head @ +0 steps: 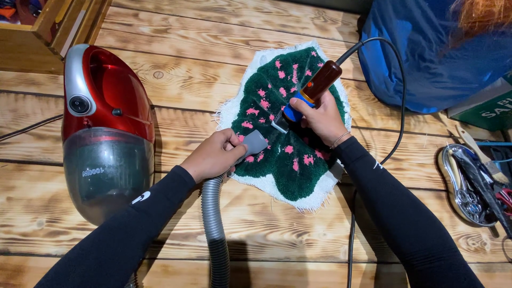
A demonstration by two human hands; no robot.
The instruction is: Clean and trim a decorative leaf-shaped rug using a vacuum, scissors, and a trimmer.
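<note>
1. Step in hand, by judgement: trimming the pile of a small tufted rug (288, 160) while drawing off the clippings. The rug, dark green with pink flecks and a white fringe border, lies flat on the wooden plank floor (213, 58), between the 2 hands.
2. The right hand (320, 117) is closed around a corded electric trimmer (314, 90) with a brown body and blue collar; its blade end rests on the green pile near the rug's middle. The black cable (397, 85) loops off to the right.
3. The left hand (213, 154) is closed around the grey vacuum nozzle (253, 143), whose mouth touches the rug's left part, just beside the trimmer head. The ribbed grey hose (213, 213) runs down toward the lower edge.
4. The red canister vacuum (106, 128) with smoky dust bin stands well left of the rug; a small white printed mark sits on the bin.
5. Next move, by judgement: calls for a level blade and the nozzle kept close alongside.
6. Packages: a green box with white lettering (488, 109) at the right edge, partly hidden by a blue bag (426, 58); a metal tray of tools (469, 186) lies below it; a wooden crate (37, 37) at the upper left.
</note>
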